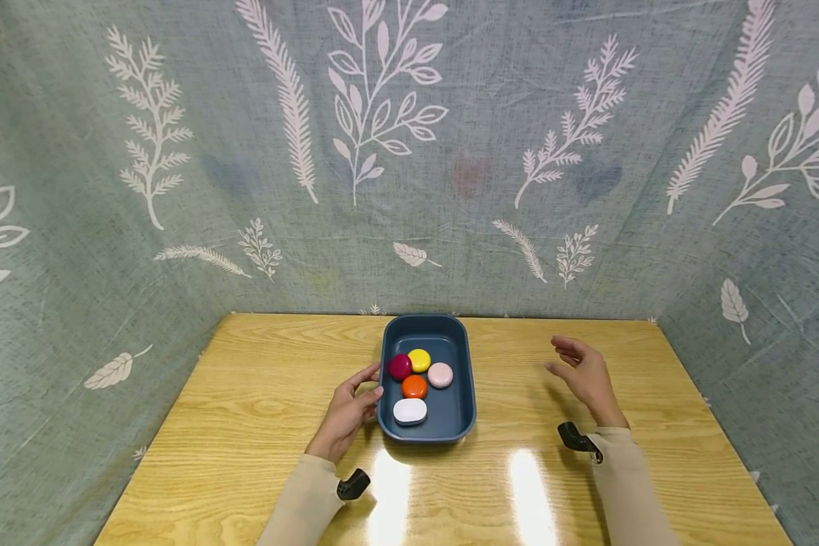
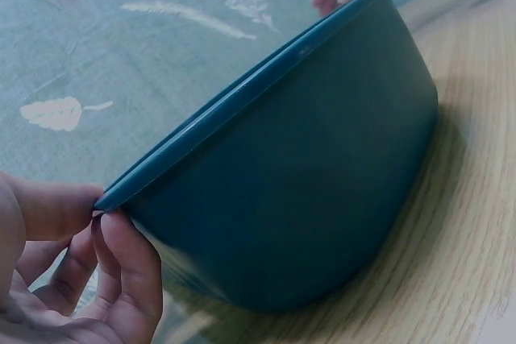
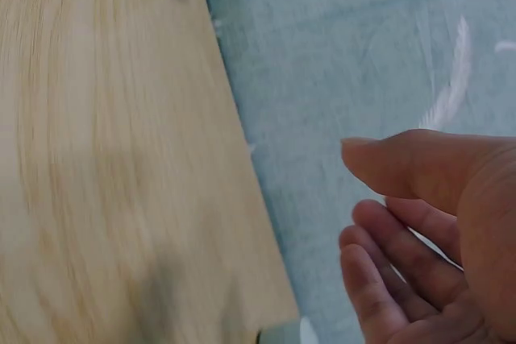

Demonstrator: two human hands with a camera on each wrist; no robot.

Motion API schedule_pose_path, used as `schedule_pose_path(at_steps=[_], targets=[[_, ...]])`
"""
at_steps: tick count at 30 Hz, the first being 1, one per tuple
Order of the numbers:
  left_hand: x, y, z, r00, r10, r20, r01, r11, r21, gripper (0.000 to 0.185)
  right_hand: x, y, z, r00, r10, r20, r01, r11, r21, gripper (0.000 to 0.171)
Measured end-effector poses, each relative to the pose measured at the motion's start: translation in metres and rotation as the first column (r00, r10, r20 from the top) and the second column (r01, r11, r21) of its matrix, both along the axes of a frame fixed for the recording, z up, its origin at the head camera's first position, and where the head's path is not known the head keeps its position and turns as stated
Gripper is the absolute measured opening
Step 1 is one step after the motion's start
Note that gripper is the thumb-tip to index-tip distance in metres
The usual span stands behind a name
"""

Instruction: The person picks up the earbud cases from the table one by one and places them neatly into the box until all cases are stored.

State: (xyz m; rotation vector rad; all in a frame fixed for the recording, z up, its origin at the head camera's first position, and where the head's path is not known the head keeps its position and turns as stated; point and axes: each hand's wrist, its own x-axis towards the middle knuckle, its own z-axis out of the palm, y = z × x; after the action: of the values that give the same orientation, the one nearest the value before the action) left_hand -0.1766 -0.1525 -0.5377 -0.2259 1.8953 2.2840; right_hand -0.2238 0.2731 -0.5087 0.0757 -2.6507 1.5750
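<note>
A dark blue tray (image 1: pixel 465 394) sits at the middle of the wooden table (image 1: pixel 246 425). In it lie a magenta (image 1: pixel 400 366), a yellow (image 1: pixel 419 359), a pink (image 1: pixel 440 374), an orange (image 1: pixel 414 387) and a white (image 1: pixel 409 411) pebble-shaped piece. My left hand (image 1: pixel 375 381) is at the tray's left rim. In the left wrist view its thumb (image 2: pixel 48 207) lies on the rim's edge and a finger (image 2: pixel 129 271) sits under it against the tray wall (image 2: pixel 306 183). My right hand (image 1: pixel 560 356) hovers to the right of the tray, fingers (image 3: pixel 379 271) relaxed and holding nothing.
Grey-green cloth with white leaf prints (image 1: pixel 409 152) walls in the table at the back and on both sides. Bare wood lies left and right of the tray. The table's right edge (image 3: pixel 242 159) is close to my right hand. A black mount (image 1: pixel 576 438) sits on each wrist.
</note>
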Motion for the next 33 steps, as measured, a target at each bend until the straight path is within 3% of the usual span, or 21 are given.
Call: schedule_pose_path(at_steps=[7,18,23,33], targets=[[0.000,0.000,0.001,1.000,-0.001,0.004,0.001,1.000,-0.001,0.054,0.003,0.017,-0.006,0.991,-0.131,-0.032,0.130,0.991,-0.006,0.053],[0.001,0.000,0.001,1.000,0.008,0.004,-0.008,1.000,-0.002,0.054,0.001,0.036,-0.015,0.951,-0.307,0.032,0.307,0.951,-0.023,0.056],[0.001,0.000,0.001,1.000,0.009,0.004,-0.009,1.000,-0.003,0.053,-0.002,0.043,-0.023,0.944,-0.329,0.024,0.329,0.944,0.010,0.058],[0.000,0.001,0.001,1.000,0.015,-0.004,-0.015,1.000,0.011,0.053,-0.008,0.052,-0.030,0.952,-0.302,0.056,0.298,0.952,0.070,0.060]])
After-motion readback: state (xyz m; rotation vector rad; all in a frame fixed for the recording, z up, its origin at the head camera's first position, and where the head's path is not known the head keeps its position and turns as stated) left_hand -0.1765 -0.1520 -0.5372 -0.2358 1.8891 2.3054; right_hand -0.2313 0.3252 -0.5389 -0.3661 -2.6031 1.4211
